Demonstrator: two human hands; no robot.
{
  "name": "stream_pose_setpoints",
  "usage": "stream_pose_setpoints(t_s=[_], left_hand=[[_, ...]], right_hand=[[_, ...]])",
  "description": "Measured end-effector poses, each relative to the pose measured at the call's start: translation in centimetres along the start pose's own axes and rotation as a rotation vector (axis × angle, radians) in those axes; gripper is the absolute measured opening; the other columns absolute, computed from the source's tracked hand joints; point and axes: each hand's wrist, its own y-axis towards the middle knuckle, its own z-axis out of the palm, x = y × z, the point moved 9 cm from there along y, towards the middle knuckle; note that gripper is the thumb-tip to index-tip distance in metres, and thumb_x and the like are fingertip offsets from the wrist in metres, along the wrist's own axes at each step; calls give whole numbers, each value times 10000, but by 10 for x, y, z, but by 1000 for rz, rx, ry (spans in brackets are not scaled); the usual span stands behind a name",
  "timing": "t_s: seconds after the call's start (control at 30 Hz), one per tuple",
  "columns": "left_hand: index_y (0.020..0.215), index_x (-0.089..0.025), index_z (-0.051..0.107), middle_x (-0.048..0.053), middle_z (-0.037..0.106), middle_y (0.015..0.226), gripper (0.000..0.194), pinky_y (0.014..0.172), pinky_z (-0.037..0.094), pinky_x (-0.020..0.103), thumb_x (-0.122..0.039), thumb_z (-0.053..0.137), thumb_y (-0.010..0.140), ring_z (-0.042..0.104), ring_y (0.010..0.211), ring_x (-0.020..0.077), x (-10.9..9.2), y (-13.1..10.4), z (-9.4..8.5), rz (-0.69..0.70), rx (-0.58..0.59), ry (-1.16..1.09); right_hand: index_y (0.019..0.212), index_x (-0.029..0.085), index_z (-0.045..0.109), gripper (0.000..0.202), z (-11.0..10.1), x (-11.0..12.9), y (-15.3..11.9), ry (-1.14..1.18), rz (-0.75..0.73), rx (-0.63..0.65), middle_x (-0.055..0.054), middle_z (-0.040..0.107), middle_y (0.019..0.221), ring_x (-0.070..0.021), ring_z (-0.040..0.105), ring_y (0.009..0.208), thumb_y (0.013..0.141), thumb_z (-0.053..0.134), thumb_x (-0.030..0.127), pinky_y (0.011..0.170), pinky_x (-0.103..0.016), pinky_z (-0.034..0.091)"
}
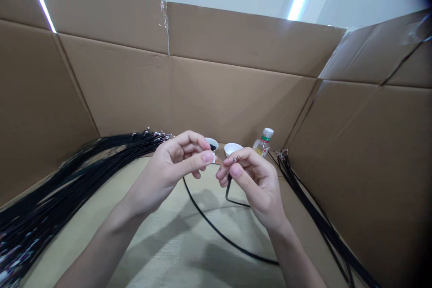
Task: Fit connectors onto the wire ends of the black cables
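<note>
My left hand [180, 157] pinches a small white connector [213, 158] between thumb and fingers. Facing it, my right hand [254, 177] is closed on the end of a black cable [228, 185], where thin coloured wires [238, 159] fan out by the fingertips. Between the two hands, thin orange-looking wires [218, 160] run to the white connector. The cable bends below my right hand, and a black length [209, 220] curves across the tabletop under both hands. My fingers partly hide the wire ends.
A thick bundle of black cables [84, 184] lies along the left, another [313, 211] along the right. At the back stand a white bowl [232, 147], a bowl with small black pieces [212, 144] and a bottle [263, 143]. Cardboard walls [236, 99] enclose the table [162, 243].
</note>
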Motion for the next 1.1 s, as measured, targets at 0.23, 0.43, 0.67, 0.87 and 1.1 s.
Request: stream_pose_setpoints(t_s=[0.23, 0.43, 0.67, 0.87, 1.1], left_hand=[[1025, -226, 762, 44, 739, 1046, 245, 861, 527, 267, -465, 745, 973, 672, 982, 190, 1, 19, -26, 62, 118, 286], [886, -138, 697, 33, 673, 846, 347, 763, 558, 317, -473, 723, 974, 647, 792, 182, 145, 67, -144, -295, 90, 622], [1168, -130, 694, 89, 710, 1167, 292, 930, 610, 441, -379, 707, 1018, 705, 1041, 239, 255, 56, -163, -362, 130, 654], [1173, -131, 691, 97, 699, 1201, 278, 958, 603, 461, -354, 720, 1009, 692, 1087, 249, 273, 61, -165, -333, 94, 633], [1126, -127, 674, 52, 696, 1011, 241, 762, 619, 338, -347, 694, 1029, 687, 837, 171, 241, 61, -152, -319, 97, 441]], right_hand=[[919, 184, 646, 157, -2, 1, -2, -13, 9, -33, -17, 747, 792, -119, 714, 663, 1025, 713, 278, 626, -216, 616], [891, 181, 626, 176, -1, 3, -4, -41, -1, -42, -4, 717, 767, -94, 681, 636, 1036, 691, 256, 610, -180, 582], [901, 179, 631, 165, 0, 2, -3, -52, -19, -38, 0, 730, 771, -75, 680, 648, 1038, 692, 248, 631, -148, 571], [887, 180, 635, 178, -2, 1, 0, -68, -28, -46, -8, 725, 765, -90, 674, 637, 1033, 699, 261, 611, -174, 572], [882, 178, 642, 185, -4, 1, 1, -91, -23, -62, -12, 724, 760, -109, 678, 630, 1028, 700, 276, 593, -203, 583]])
